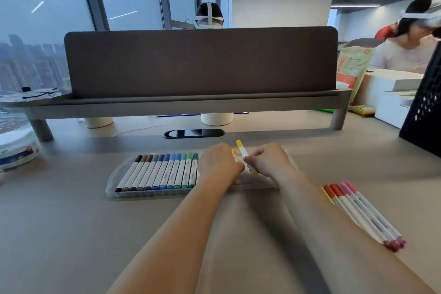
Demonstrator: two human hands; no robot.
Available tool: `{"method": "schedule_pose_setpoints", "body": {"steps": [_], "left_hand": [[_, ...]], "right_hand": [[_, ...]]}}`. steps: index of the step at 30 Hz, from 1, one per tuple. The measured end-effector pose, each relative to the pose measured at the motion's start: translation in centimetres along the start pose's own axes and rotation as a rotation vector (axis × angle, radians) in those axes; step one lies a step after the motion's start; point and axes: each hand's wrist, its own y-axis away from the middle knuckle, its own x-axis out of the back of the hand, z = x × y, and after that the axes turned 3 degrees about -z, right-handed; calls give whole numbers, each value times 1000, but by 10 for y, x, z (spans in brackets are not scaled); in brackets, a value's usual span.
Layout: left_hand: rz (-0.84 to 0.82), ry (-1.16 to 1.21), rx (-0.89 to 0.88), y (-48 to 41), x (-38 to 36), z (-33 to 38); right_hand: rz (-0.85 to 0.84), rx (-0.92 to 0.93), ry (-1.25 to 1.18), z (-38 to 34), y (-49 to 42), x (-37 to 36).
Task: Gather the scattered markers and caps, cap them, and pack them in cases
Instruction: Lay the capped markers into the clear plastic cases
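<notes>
**Yellow marker held over the case**

The right hand (269, 161) pinches a white-barrelled marker with a yellow cap (241, 150) above the right part of the clear plastic case (112, 181). The marker's long axis runs from 11 to 5 o'clock, with the cap at 11. The left hand (219, 164) is curled with its back to the camera, touching the right hand. A small orange tip (234, 151) shows at its fingers, but whether it grips anything cannot be told.

Eleven capped white markers (164, 172) lie side by side in the left half of the case. Their caps run from black and brown through blues to greens and point toward 12 to 1 o'clock.

On the beige desk (71, 222), at 4 o'clock from the hands, lie what look like five loose markers (358, 212). One is yellow, two red and two pink, with their caps toward 10 o'clock.

The print on the barrels is too small to read.
</notes>
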Motion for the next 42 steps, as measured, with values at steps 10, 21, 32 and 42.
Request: {"method": "schedule_pose_setpoints", "body": {"steps": [10, 21, 32, 42], "left_hand": [[-130, 199, -43, -2, -5, -12], [-343, 137, -216, -4, 1, -19], [-332, -7, -297, 1, 3, -23], [-359, -78, -301, 8, 5, -17]], "right_hand": [[3, 59, 152, -6, 4, -3], [-22, 100, 240, 3, 1, -14], [-58, 214, 350, 9, -6, -19], [-57, 302, 508, 18, -9, -25]]}}
